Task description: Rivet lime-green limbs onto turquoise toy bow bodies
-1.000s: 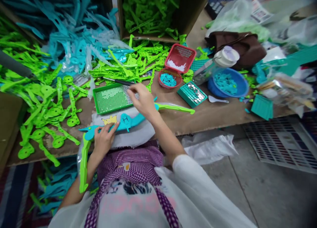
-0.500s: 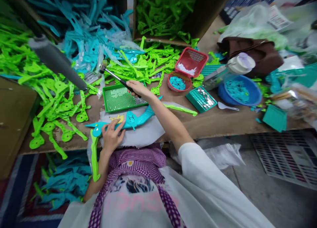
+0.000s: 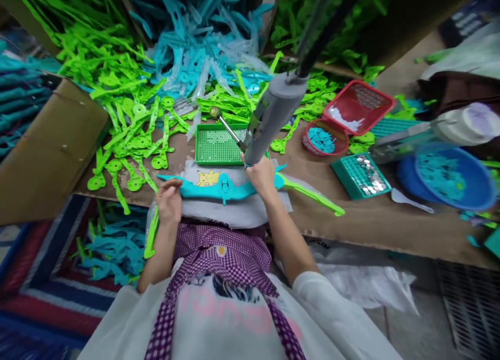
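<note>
Right hand gripped a small hammer over the teal strap; left hand pinned the strap's other end.

A grey cylinder (image 3: 273,115) close to the camera covered the hammer's (image 3: 228,128) grip and most of the right hand's (image 3: 261,176) fingers, so only the metal head and a bit of shaft showed; fist looked closed round the handle. Left hand (image 3: 169,199) lay loosely curled, fingertips pressing the strap's (image 3: 224,187) left end, nothing gripped. Strap was a long teal plastic piece with an "H" mark at mid-length, lying flat across a white cloth (image 3: 226,211) at the worktop's (image 3: 371,222) near edge. Green tray (image 3: 219,146) sat just behind the strap; its contents were too small to make out. Yellow sticker (image 3: 208,178) touched the strap's far edge.
</note>
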Available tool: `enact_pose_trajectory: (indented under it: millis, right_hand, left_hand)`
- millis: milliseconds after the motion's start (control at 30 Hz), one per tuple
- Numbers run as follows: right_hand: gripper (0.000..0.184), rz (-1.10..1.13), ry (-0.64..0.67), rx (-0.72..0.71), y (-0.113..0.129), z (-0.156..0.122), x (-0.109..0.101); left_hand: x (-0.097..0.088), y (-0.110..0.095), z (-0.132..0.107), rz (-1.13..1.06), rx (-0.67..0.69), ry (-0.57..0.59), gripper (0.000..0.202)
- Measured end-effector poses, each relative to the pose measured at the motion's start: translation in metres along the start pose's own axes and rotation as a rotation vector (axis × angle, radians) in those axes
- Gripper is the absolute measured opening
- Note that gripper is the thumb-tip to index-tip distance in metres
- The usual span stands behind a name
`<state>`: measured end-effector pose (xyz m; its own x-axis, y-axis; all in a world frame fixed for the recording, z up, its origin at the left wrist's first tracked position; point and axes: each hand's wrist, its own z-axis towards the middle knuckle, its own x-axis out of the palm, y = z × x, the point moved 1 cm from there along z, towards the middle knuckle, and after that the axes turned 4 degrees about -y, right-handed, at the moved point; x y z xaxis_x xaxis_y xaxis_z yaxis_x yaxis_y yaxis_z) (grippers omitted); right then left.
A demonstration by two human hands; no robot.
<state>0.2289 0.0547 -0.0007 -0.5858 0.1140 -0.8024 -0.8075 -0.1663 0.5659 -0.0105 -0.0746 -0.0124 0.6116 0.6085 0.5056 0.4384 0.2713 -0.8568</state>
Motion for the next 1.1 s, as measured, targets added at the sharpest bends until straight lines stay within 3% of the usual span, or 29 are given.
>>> enact_pose_trajectory:
  millis: [67,133,200,300,367,400,500,567,633,733,867,967,1100]
  right_hand:
    - [0.028,-0.148,0.0,0.004,0.001,0.002,0.0]
    - [0.031,-0.206,-0.004,-0.029,0.007,-0.001,0.002]
    - [0.036,-0.231,-0.001,-0.069,0.015,-0.004,0.005]
    - [0.043,-0.279,0.028,-0.1,0.024,0.001,0.011]
    - [0.045,-0.31,0.025,-0.119,0.022,0.011,0.013]
    - [0.045,-0.322,0.011,-0.137,0.02,0.015,0.013]
    - [0.045,-0.347,-0.086,-0.199,0.012,0.019,0.005]
    - [0.046,-0.339,-0.163,-0.236,0.011,0.006,-0.005]
    - [0.047,-0.301,-0.158,-0.335,0.018,-0.019,-0.01]
    - [0.055,-0.252,0.078,-0.618,0.035,-0.06,0.0]
    - [0.061,-0.251,0.26,-0.608,0.043,-0.075,0.023]
    - [0.061,-0.228,0.346,-0.589,0.038,-0.069,0.024]
    - [0.062,-0.196,0.381,-0.604,0.031,-0.07,0.013]
  left_hand:
    - [-0.01,-0.018,0.009,-0.146,-0.204,-0.029,0.015]
    - [-0.02,-0.033,0.013,-0.204,-0.32,-0.022,0.018]
    - [-0.025,-0.042,0.01,-0.162,-0.344,0.02,0.02]
    - [-0.026,-0.038,-0.01,0.049,-0.284,0.121,0.023]
    - [-0.023,-0.027,-0.028,0.226,-0.287,0.219,0.025]
    - [-0.021,-0.021,-0.036,0.302,-0.353,0.302,0.026]
    - [-0.013,-0.004,-0.053,0.429,-0.714,0.618,0.035]
    - [-0.007,0.002,-0.056,0.444,-0.899,0.759,0.039]
    - [-0.003,0.006,-0.055,0.447,-0.997,0.809,0.041]
    - [-0.002,0.008,-0.053,0.464,-1.077,0.834,0.043]
    - [-0.014,0.0,-0.046,0.433,-1.204,0.84,0.039]
    - [-0.033,-0.021,-0.03,0.298,-1.196,0.663,0.033]
    - [-0.055,-0.051,-0.004,-0.007,-1.053,0.359,0.017]
